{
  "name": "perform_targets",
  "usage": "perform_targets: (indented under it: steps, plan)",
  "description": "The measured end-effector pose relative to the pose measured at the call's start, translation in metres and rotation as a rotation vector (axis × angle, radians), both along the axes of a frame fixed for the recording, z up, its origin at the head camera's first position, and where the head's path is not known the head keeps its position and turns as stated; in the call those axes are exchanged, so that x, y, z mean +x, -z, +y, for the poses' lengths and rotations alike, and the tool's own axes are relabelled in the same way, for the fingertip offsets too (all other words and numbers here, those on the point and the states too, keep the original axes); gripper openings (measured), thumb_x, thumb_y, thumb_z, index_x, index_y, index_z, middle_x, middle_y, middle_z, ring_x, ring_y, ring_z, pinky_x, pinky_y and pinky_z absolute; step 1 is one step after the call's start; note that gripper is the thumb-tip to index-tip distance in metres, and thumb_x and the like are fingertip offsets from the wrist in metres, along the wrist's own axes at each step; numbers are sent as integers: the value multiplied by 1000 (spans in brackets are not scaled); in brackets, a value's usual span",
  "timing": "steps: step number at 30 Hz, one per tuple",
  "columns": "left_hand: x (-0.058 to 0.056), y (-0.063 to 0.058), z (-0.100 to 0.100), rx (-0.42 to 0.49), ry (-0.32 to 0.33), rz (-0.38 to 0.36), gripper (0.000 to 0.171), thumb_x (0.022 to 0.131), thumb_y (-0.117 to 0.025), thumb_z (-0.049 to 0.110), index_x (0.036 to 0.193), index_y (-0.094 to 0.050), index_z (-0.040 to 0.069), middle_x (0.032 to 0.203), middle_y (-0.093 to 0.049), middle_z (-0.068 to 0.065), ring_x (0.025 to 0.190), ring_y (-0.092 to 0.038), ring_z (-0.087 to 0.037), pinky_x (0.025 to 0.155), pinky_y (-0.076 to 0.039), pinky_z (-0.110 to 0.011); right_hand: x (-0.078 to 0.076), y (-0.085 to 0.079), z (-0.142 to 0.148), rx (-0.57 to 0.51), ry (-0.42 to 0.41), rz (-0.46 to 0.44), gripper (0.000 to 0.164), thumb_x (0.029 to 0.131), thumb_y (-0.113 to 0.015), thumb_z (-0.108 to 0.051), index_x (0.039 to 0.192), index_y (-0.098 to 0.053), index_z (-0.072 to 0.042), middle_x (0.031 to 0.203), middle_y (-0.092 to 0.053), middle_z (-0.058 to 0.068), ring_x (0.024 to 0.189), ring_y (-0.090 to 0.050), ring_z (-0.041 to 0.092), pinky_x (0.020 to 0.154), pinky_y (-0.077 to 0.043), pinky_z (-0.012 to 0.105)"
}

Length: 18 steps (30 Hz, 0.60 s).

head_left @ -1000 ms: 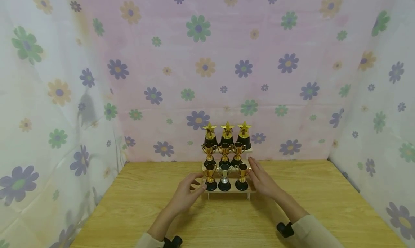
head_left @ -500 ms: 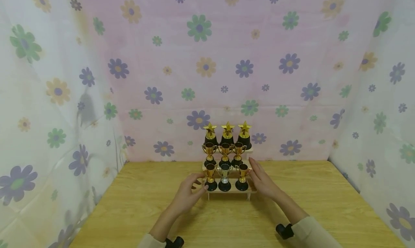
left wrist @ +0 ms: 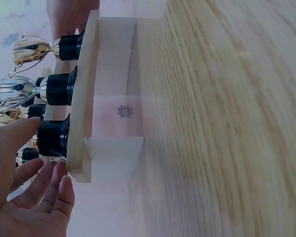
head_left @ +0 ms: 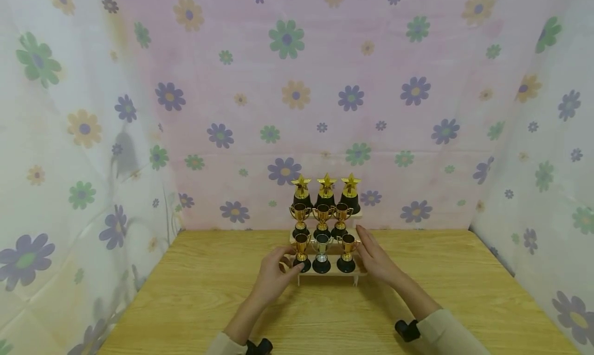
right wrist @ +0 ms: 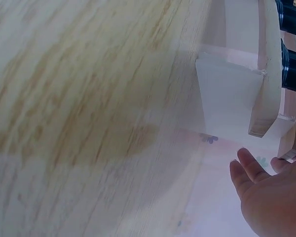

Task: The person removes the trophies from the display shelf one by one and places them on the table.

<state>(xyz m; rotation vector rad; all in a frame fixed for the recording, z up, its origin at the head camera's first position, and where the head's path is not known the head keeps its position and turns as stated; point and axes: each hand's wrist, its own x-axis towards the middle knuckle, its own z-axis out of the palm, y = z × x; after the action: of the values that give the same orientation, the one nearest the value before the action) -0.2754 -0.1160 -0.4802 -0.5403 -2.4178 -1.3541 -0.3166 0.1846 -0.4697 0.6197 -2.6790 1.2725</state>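
A three-tier wooden stand (head_left: 334, 273) holds rows of small trophies on black bases. In the head view, my left hand (head_left: 273, 275) is at its front left corner, pinching the base of the left gold cup trophy (head_left: 301, 247). The thumb (left wrist: 24, 132) lies along that black base in the left wrist view, with the other fingers bent near the shelf end. My right hand (head_left: 378, 259) rests flat along the stand's right side, fingers fairly straight, near the right gold cup trophy (head_left: 347, 247). Its index finger is partly hidden in the right wrist view.
Between the two front gold cups stands a silver cup trophy (head_left: 322, 248). More gold cups (head_left: 322, 216) fill the middle tier, and star trophies (head_left: 326, 190) the top. The stand is on a wooden table (head_left: 209, 272), with a flowered cloth (head_left: 315, 87) behind.
My left hand has shifted slightly right, its thumb coming from the stand's corner onto the base of the left front gold cup trophy. The right hand stays almost still.
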Motion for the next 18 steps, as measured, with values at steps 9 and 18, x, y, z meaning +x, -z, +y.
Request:
perform_targets:
  steps: [9, 18]
  plan:
    - [-6, 1, 7, 64, -21, -40, 32, 89, -82, 22, 116, -72, 8, 100, -69, -5, 76, -64, -11, 65, -54, -24, -1, 1, 0, -1, 6, 10, 56, 112, -33, -17, 161, -15, 5, 166, -14, 29, 152, -13, 47, 121, -13, 62]
    - [-11, 1, 11, 78, -11, -54, 23, 88, -83, 20, 104, -74, 7, 77, -63, -4, 59, -54, -8, 50, -44, -21, 0, 2, 1, 16, 2, 23, 56, 113, -33, -18, 161, -15, 3, 166, -15, 28, 153, -14, 46, 121, -13, 61]
